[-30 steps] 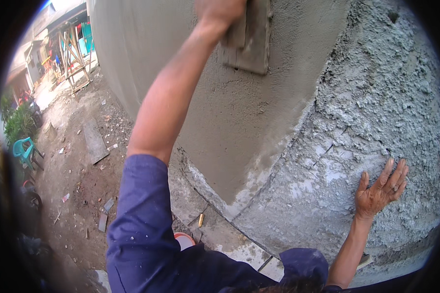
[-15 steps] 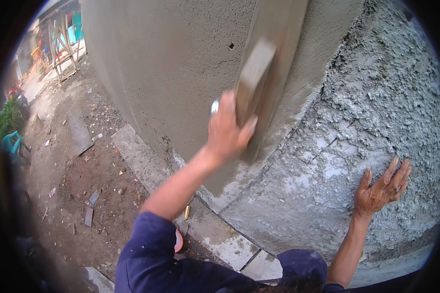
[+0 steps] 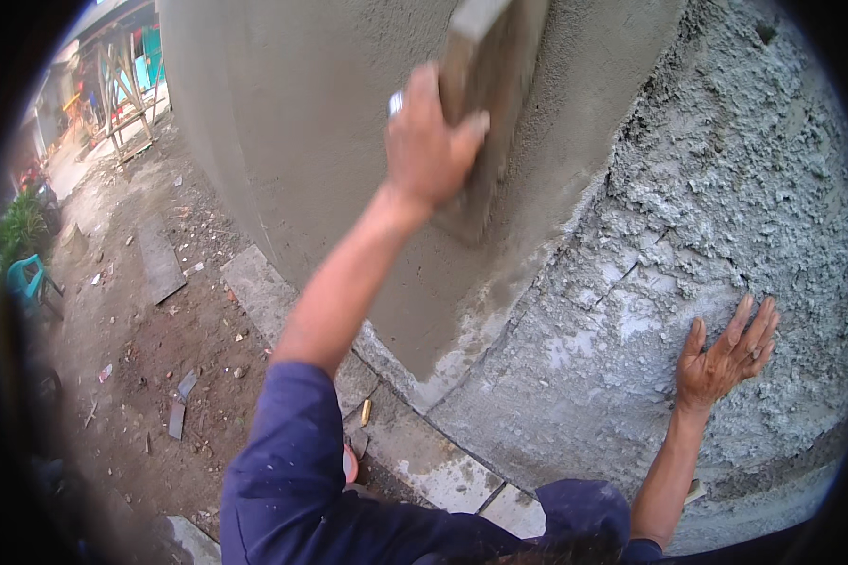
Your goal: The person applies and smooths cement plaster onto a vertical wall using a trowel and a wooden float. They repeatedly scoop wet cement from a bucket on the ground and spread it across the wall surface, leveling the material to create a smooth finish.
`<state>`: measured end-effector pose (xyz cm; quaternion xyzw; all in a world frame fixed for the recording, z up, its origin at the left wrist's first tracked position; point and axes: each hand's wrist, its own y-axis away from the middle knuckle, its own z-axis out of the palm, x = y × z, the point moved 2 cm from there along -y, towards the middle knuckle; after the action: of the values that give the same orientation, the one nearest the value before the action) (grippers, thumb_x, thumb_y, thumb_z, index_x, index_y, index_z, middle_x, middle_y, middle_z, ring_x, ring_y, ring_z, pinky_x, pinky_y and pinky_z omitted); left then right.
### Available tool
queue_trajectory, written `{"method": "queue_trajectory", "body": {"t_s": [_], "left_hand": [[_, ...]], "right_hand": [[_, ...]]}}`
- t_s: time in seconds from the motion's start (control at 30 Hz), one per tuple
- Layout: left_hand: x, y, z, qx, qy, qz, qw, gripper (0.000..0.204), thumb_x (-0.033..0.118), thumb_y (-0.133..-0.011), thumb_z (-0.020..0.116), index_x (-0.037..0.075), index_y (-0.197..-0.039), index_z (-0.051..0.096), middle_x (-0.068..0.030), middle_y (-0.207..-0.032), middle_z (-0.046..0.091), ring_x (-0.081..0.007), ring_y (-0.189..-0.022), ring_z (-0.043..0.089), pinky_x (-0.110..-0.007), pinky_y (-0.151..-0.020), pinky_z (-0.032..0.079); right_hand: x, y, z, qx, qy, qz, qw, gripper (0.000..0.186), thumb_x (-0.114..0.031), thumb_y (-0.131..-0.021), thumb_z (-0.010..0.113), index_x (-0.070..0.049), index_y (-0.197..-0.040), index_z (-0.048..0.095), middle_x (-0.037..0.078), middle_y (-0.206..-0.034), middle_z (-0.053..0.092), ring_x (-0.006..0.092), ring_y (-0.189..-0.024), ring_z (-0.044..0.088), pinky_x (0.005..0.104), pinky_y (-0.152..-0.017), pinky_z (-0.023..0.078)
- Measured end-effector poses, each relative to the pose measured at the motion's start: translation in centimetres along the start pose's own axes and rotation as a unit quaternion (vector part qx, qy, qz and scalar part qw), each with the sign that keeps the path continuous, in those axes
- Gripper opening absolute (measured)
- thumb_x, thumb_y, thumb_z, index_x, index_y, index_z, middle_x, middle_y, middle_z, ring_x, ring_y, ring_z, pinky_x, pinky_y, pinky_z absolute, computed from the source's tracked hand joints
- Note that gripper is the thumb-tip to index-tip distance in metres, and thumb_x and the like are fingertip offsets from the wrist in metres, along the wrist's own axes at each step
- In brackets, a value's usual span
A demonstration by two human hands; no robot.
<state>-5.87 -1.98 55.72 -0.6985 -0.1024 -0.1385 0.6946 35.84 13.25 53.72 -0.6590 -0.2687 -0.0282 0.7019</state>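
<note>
My left hand (image 3: 429, 146) is wrapped round the grip of a long wooden plastering float (image 3: 499, 89), which lies against the smooth grey plaster (image 3: 320, 132). The float is slightly smeared by motion, and its upper end runs out of view. To the right, my right hand (image 3: 721, 363) rests with fingers spread on rough, lumpy mortar (image 3: 716, 207), holding nothing. A ragged edge divides the smooth plaster from the rough part.
A concrete ledge (image 3: 349, 381) runs along the wall's foot, with a small yellow piece (image 3: 366, 412) on it. Dirt ground with debris and a flat board (image 3: 160, 259) lies to the left. A teal chair (image 3: 28, 280) and a wooden frame (image 3: 120, 99) stand farther off.
My left hand has slid the float upward and a little left over the smooth plaster. My right hand stays spread on the rough mortar, slightly shifted in the picture.
</note>
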Motion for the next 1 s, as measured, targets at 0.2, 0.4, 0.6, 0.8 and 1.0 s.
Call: {"method": "queue_trajectory", "body": {"t_s": [0.2, 0.4, 0.6, 0.8, 1.0], "left_hand": [[-2.9, -19.5, -4.6, 0.038, -0.073, 0.005, 0.997, 0.060, 0.019, -0.078, 0.081, -0.008, -0.126, 0.056, -0.0325, -0.119, 0.069, -0.0429, -0.116, 0.068, -0.048, -0.098, 0.054], [-14.3, -21.3, -5.0, 0.053, 0.017, -0.090, 0.994, 0.059, 0.017, -0.080, 0.079, -0.009, -0.128, 0.057, -0.0336, -0.118, 0.069, -0.0436, -0.114, 0.069, -0.047, -0.099, 0.055], [-19.0, 15.1, -4.9, -0.086, 0.079, -0.258, 0.959, 0.076, 0.037, -0.089, 0.079, 0.001, -0.144, 0.041, -0.0247, -0.130, 0.064, -0.0398, -0.120, 0.065, -0.053, -0.101, 0.054], [-11.9, 29.8, 0.0, 0.038, 0.161, -0.279, 0.946, 0.069, 0.019, -0.086, 0.080, -0.002, -0.141, 0.044, -0.0218, -0.124, 0.062, -0.0345, -0.115, 0.063, -0.047, -0.099, 0.051], [-7.3, 6.4, -1.8, 0.030, 0.096, -0.100, 0.990, 0.057, 0.016, -0.089, 0.078, -0.007, -0.133, 0.049, -0.0197, -0.117, 0.066, -0.0275, -0.108, 0.067, -0.040, -0.096, 0.054]], "right_hand": [[-0.4, -0.4, -0.2, 0.016, -0.018, 0.001, 1.000, 0.064, -0.057, -0.110, 0.036, -0.014, -0.157, 0.043, 0.013, -0.163, 0.041, 0.0293, -0.154, 0.037, 0.0429, -0.129, 0.015], [-0.2, 0.0, 0.0, 0.003, -0.005, -0.005, 1.000, 0.064, -0.057, -0.110, 0.036, -0.014, -0.156, 0.045, 0.011, -0.163, 0.042, 0.0277, -0.154, 0.035, 0.0420, -0.129, 0.018], [-0.5, 0.0, 0.1, 0.027, -0.006, -0.027, 0.999, 0.063, -0.055, -0.111, 0.037, -0.013, -0.157, 0.044, 0.011, -0.164, 0.041, 0.0283, -0.155, 0.034, 0.0427, -0.128, 0.020], [-0.5, -0.4, 0.0, 0.022, -0.003, -0.042, 0.999, 0.064, -0.054, -0.111, 0.035, -0.011, -0.158, 0.042, 0.013, -0.164, 0.040, 0.0301, -0.155, 0.033, 0.0460, -0.127, 0.025], [-0.7, -0.7, -0.2, 0.015, 0.004, -0.033, 0.999, 0.064, -0.054, -0.111, 0.035, -0.011, -0.158, 0.041, 0.015, -0.163, 0.040, 0.0323, -0.154, 0.033, 0.0486, -0.125, 0.029]]}}
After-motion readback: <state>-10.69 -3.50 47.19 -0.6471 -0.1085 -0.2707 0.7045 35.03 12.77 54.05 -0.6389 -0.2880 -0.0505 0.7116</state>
